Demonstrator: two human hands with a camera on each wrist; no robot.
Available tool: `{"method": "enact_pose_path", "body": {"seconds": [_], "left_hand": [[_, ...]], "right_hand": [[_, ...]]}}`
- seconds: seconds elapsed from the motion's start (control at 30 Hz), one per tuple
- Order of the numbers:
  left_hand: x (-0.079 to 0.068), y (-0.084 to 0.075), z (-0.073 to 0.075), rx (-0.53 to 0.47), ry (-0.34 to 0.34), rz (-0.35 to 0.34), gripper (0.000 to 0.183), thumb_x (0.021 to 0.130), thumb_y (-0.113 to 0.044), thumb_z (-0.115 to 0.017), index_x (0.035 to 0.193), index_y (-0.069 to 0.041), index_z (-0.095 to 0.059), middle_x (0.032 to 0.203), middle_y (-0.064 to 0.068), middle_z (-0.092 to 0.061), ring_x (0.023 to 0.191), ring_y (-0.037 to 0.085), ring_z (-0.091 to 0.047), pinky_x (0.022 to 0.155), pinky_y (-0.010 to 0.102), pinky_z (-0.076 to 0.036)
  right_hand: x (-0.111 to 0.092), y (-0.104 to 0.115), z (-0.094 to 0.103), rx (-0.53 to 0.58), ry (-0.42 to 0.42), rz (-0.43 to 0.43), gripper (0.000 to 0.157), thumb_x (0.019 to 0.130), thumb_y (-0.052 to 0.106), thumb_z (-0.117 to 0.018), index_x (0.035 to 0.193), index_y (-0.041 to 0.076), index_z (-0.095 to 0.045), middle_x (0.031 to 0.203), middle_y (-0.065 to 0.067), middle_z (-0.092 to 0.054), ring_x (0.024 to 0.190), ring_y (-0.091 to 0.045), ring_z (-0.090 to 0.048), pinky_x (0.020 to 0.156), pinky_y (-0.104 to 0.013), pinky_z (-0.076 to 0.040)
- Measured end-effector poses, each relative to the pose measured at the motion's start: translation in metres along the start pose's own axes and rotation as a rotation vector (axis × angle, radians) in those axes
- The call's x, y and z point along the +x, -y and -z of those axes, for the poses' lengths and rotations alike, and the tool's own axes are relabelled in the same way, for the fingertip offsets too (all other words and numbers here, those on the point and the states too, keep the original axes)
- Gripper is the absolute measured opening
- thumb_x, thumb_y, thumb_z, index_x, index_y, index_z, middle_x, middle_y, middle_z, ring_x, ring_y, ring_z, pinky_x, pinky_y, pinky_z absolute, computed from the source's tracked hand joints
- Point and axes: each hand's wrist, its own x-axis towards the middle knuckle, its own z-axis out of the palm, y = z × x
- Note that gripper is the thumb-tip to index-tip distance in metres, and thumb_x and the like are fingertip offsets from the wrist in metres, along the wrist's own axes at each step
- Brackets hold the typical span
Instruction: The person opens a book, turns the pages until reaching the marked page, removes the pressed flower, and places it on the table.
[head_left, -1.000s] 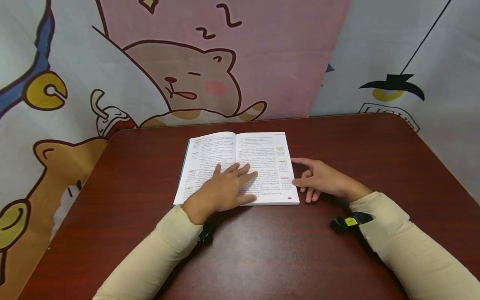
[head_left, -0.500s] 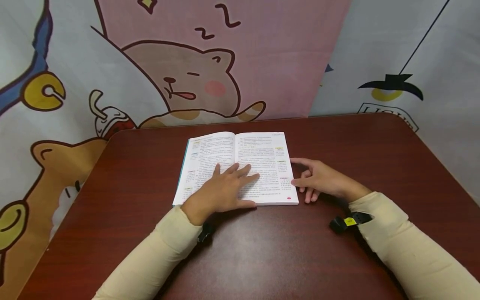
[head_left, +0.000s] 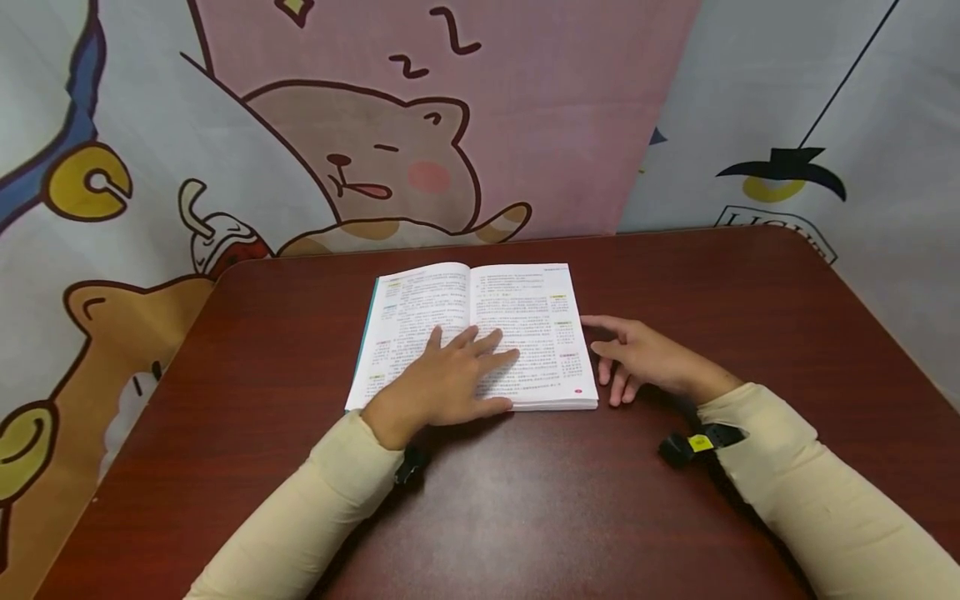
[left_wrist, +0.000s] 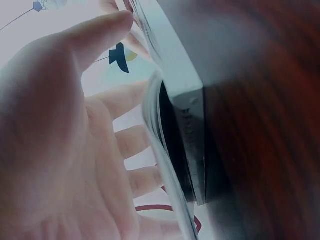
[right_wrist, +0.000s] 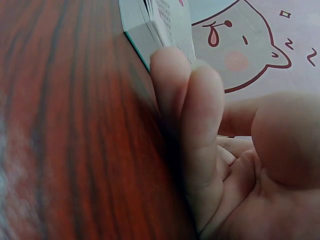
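Observation:
An open book (head_left: 517, 292) with printed pages lies on the table. My left hand (head_left: 442, 383) rests across its lower middle, fingers spread over both pages. The left thumb is at the book's near edge; in the left wrist view this hand (left_wrist: 95, 150) reaches over the bulging pages (left_wrist: 167, 160). At the book's right edge is my right hand (head_left: 645, 358). Its index finger points to that edge, the thumb is bent close to it, and the other fingers are loosely curled. In the right wrist view, several page edges (right_wrist: 155, 22) stand slightly apart near the fingertips.
A dark red wooden table (head_left: 510, 517) lies under the book and both arms. Behind it hangs a cloth (head_left: 570, 125) printed with cartoon animals. Black wrist devices, one at the right wrist (head_left: 678, 448), sit below the cream sleeves (head_left: 810, 483).
My right thumb has drawn back from the book's right page edge and bent inward. The left thumb has shifted slightly to the near edge. The book stays in place.

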Motion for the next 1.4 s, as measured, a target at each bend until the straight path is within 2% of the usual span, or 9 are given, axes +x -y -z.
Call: {"method": "enact_pose_path", "body": {"seconds": [0.5, 0.6, 0.8, 0.9, 1.03, 1.23, 1.4], "left_hand": [[0.0013, 0.001, 0.001, 0.031, -0.026, -0.042, 0.063, 0.095, -0.061, -0.054, 0.15, -0.031, -0.046, 0.16, 0.001, -0.039, 0.146, 0.037, -0.039, 0.112, 0.072, -0.024], [0.0014, 0.002, -0.0002, 0.041, -0.056, -0.084, 0.06, 0.096, -0.057, -0.056, 0.148, -0.029, -0.051, 0.157, 0.001, -0.045, 0.143, 0.036, -0.043, 0.113, 0.07, -0.027], [0.0032, 0.0031, -0.0012, 0.059, -0.154, -0.218, 0.05, 0.093, -0.044, -0.064, 0.138, -0.022, -0.061, 0.146, 0.003, -0.057, 0.136, 0.033, -0.052, 0.11, 0.061, -0.038], [0.0042, 0.003, -0.0015, 0.069, -0.185, -0.255, 0.046, 0.092, -0.039, -0.066, 0.134, -0.021, -0.065, 0.142, 0.002, -0.061, 0.133, 0.029, -0.056, 0.109, 0.056, -0.042], [0.0053, 0.0028, -0.0018, 0.08, -0.222, -0.275, 0.04, 0.092, -0.033, -0.067, 0.13, -0.02, -0.068, 0.138, 0.001, -0.064, 0.127, 0.023, -0.061, 0.107, 0.05, -0.046], [0.0066, 0.002, -0.0007, 0.08, -0.281, -0.286, 0.039, 0.094, -0.027, -0.066, 0.132, -0.018, -0.067, 0.134, 0.002, -0.066, 0.121, 0.022, -0.064, 0.102, 0.045, -0.049], [0.0063, 0.0016, 0.0005, 0.102, -0.293, -0.261, 0.05, 0.094, -0.028, -0.067, 0.142, -0.017, -0.057, 0.136, 0.004, -0.065, 0.124, 0.023, -0.063, 0.102, 0.045, -0.049]], "right_hand": [[0.0003, -0.0013, 0.0007, 0.033, 0.013, -0.001, 0.06, 0.106, 0.016, -0.044, 0.16, 0.019, -0.018, 0.075, -0.012, -0.061, 0.052, -0.024, -0.067, 0.048, -0.037, -0.056], [0.0006, -0.0019, 0.0001, 0.034, 0.019, -0.004, 0.06, 0.106, 0.017, -0.043, 0.16, 0.019, -0.018, 0.075, -0.012, -0.061, 0.052, -0.025, -0.068, 0.049, -0.038, -0.056], [0.0003, -0.0008, -0.0004, 0.033, 0.01, 0.002, 0.06, 0.106, 0.019, -0.045, 0.16, 0.019, -0.018, 0.075, -0.012, -0.061, 0.052, -0.025, -0.068, 0.049, -0.039, -0.056], [0.0011, -0.0005, -0.0005, 0.017, 0.0, -0.002, 0.063, 0.105, 0.022, -0.049, 0.16, 0.02, -0.019, 0.075, -0.013, -0.061, 0.052, -0.026, -0.068, 0.049, -0.04, -0.057], [0.0016, -0.0008, -0.0011, 0.001, -0.008, -0.006, 0.066, 0.103, 0.026, -0.053, 0.16, 0.021, -0.019, 0.075, -0.012, -0.061, 0.053, -0.027, -0.068, 0.05, -0.04, -0.057], [-0.0012, -0.0009, -0.0004, 0.049, 0.01, 0.011, 0.061, 0.107, 0.023, -0.044, 0.161, 0.018, -0.015, 0.075, -0.012, -0.06, 0.052, -0.025, -0.068, 0.049, -0.039, -0.056], [0.0007, -0.0016, -0.0004, 0.001, -0.006, 0.01, 0.072, 0.102, 0.029, -0.058, 0.16, 0.017, -0.017, 0.077, -0.012, -0.061, 0.053, -0.025, -0.069, 0.049, -0.039, -0.057]]}}
